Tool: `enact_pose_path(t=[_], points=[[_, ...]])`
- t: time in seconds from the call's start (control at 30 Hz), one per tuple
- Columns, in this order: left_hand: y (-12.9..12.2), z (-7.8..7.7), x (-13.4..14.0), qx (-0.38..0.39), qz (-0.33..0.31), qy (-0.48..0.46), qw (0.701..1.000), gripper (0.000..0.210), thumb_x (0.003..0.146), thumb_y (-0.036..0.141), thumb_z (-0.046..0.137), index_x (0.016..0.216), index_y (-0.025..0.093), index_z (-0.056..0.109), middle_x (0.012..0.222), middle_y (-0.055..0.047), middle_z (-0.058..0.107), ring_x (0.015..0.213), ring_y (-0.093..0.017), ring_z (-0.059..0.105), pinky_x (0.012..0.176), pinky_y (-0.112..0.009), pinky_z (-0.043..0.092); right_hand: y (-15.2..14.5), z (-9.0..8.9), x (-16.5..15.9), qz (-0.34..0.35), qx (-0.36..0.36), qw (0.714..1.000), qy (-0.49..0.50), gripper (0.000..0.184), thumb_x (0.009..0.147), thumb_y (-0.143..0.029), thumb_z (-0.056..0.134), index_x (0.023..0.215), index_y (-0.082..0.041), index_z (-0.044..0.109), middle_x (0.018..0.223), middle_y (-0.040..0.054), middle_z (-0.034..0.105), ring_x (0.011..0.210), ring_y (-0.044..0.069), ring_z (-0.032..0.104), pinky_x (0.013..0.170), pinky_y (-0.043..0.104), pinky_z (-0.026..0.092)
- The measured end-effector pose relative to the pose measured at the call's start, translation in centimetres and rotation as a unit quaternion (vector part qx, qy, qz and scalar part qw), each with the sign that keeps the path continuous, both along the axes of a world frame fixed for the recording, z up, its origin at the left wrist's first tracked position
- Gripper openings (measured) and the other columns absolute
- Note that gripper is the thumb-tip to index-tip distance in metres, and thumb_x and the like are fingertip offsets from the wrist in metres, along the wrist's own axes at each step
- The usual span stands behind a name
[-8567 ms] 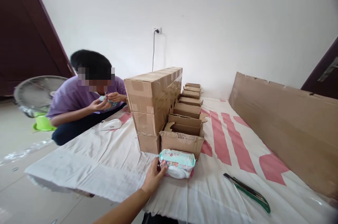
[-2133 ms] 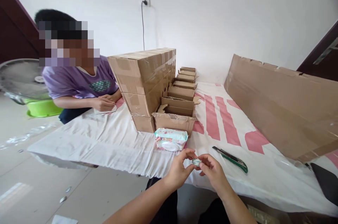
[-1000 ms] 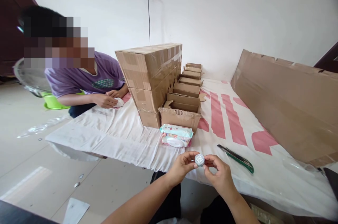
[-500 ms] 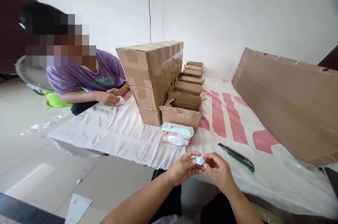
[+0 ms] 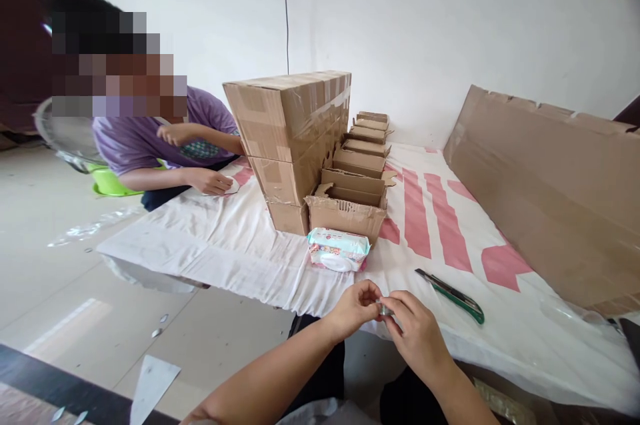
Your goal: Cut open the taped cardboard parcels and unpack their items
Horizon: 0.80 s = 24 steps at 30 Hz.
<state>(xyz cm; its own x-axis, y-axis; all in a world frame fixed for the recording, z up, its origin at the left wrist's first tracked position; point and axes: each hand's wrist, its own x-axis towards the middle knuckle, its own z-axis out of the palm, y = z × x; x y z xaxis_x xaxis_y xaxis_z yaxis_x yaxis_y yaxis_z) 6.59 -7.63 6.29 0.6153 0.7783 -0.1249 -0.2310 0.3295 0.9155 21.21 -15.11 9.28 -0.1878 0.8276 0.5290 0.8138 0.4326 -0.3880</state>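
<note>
My left hand (image 5: 356,310) and my right hand (image 5: 414,323) meet over the near edge of the cloth-covered table. Pinched between their fingertips is a small pale green-and-white roll (image 5: 384,309), mostly covered by the fingers. Both hands are closed on it. Just beyond them, a pack of wet wipes (image 5: 339,250) lies against an open cardboard box (image 5: 345,215). To the right of my right hand rests a utility knife (image 5: 453,298) with a green handle.
Closed cardboard boxes (image 5: 285,145) form a stacked wall, with a row of open boxes beside it. A large cardboard sheet (image 5: 545,191) leans at the right. Across the table sits a person in a purple shirt (image 5: 135,151), one hand (image 5: 213,181) on a white piece.
My fingers have closed further around the small roll, and less of it shows. The other person's one arm has lifted from the table toward the chest.
</note>
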Motion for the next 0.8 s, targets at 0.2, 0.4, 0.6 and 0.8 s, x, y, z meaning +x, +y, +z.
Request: enact_pose_path(t=[0.2,0.4,0.6,0.8], points=[[0.1,-0.1,-0.6,-0.060,-0.015,-0.030,0.998,0.036,0.061,0.033,0.083,0.079,0.013,0.059,0.064,-0.002,0.068,0.055,-0.014,0.065,0.060,-0.029,0.053,0.1,-0.3,1.0,-0.005,-0.055,0.994,0.097,0.018,0.090,-0.020,0.054,0.107,-0.022,0.060,0.098,0.0068,0.064,0.068,0.015,0.062,0.060,0.028,0.054],[-0.1,-0.2,-0.8,-0.116,-0.049,-0.065,0.990,0.033,0.062,0.029,0.083,0.083,0.011,0.065,0.072,-0.002,0.066,0.063,-0.016,0.067,0.069,-0.033,0.053,0.0,-0.3,0.7,0.032,-0.101,0.987,0.121,0.023,0.089,-0.018,0.053,0.110,-0.024,0.060,0.099,0.0052,0.063,0.068,0.014,0.059,0.062,0.028,0.053],[-0.2,0.4,-1.2,-0.146,-0.072,-0.136,0.977,0.032,0.062,0.023,0.083,0.084,0.014,0.062,0.078,-0.003,0.065,0.072,-0.017,0.066,0.070,-0.032,0.052,0.0,-0.7,0.5,0.010,-0.106,0.982,0.159,0.024,0.082,-0.017,0.060,0.105,-0.023,0.058,0.096,0.0046,0.062,0.067,0.015,0.059,0.055,0.026,0.051],[-0.6,-0.1,-0.7,-0.121,-0.065,-0.098,0.986,0.033,0.062,0.025,0.080,0.082,0.015,0.056,0.073,0.000,0.064,0.065,-0.014,0.063,0.072,-0.036,0.053,-0.2,-0.8,0.5,-0.005,-0.040,0.996,0.083,0.021,0.082,-0.010,0.052,0.097,-0.022,0.060,0.087,0.0038,0.063,0.068,0.016,0.060,0.063,0.029,0.053]])
